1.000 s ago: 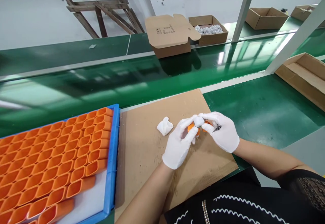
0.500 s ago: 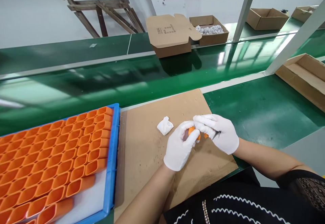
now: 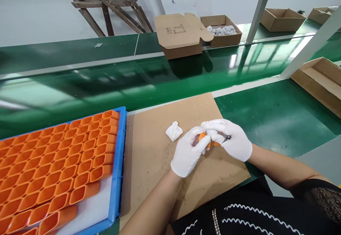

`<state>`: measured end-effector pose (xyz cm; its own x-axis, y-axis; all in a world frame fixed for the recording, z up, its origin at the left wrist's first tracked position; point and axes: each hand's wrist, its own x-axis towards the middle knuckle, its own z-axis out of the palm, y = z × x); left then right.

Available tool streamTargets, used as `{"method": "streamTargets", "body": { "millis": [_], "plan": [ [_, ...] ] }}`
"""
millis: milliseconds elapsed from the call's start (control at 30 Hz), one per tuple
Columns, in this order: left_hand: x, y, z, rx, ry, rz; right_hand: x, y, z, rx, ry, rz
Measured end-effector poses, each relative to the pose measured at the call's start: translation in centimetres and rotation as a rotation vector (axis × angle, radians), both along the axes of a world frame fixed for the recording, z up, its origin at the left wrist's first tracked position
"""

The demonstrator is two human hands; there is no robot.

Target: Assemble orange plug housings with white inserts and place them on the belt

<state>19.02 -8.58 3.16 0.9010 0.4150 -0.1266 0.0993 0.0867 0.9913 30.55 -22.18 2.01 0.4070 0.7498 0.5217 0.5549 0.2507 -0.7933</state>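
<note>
My left hand [image 3: 188, 153], in a white glove, is closed around a small orange part [image 3: 203, 137], most of it hidden by the fingers. Gloved in white too, my right hand [image 3: 230, 139] meets it at the fingertips. A small dark metal tool [image 3: 227, 138] pokes out of the right hand's grip; its kind is hard to make out. Below the right fingers shows another bit of orange [image 3: 216, 144]; whether it belongs to the same part I cannot tell. Both hands are above a flat cardboard sheet [image 3: 151, 171]. A crumpled white piece [image 3: 174, 131] lies left of them.
On the left, a blue tray [image 3: 115, 192] holds many orange rectangular tubes [image 3: 66, 156] in rows. Across the green belt [image 3: 128, 89] stand an open carton [image 3: 181, 48] and a box of white pieces [image 3: 223, 31]. Another cardboard box [image 3: 317, 80] sits at the right, near a slanting post [image 3: 301, 52].
The right hand's fingers have shifted slightly at the orange part, and the dark tool in it has turned a little. The left hand keeps its grip almost unmoved.
</note>
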Motion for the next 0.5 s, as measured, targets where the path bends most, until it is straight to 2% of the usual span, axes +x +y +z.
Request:
{"method": "streamTargets", "body": {
  "millis": [167, 333, 400, 500],
  "plan": [
    [0.19, 0.36, -0.41, -0.172, -0.059, 0.006, -0.42, 0.04, 0.30, -0.073, 0.097, -0.144],
    [0.34, 0.33, -0.45, -0.250, -0.113, -0.069, -0.40, 0.08, 0.55, -0.099, 0.116, -0.234],
    [0.36, 0.27, -0.43, -0.297, -0.131, -0.074, -0.37, 0.07, 0.47, -0.064, 0.172, -0.250],
    [0.26, 0.44, -0.49, -0.403, -0.150, -0.003, -0.26, 0.04, 0.37, 0.067, 0.211, -0.311]
  ]
}}
